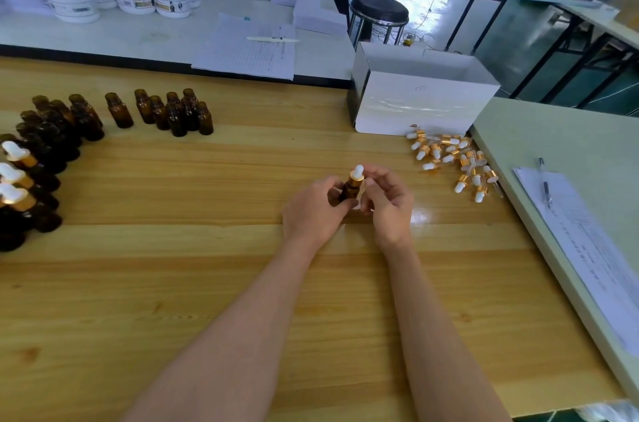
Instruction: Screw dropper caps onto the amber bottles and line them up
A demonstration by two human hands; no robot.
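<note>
Leftmost, at the edge of the wooden table (207, 283), three capped bottles (15, 176) with white bulbs, backed by a crowd of open amber bottles (52, 124). Further along, one lone bottle (118, 110), then a tight cluster of open bottles (179, 115). Mid-table, left hand (313, 210) wrapped round the body of an amber bottle (349, 191), held roughly upright, dropper cap (357, 174) seated on its neck. Just right of it, right hand (387, 203), fingers curled close at the cap's gold collar; firm pinch or mere touch, cannot tell. Beyond, a loose heap of caps (453, 162) beside a white box (422, 99). Far right, pen (545, 184) on a sheet of paper (587, 241).
</note>
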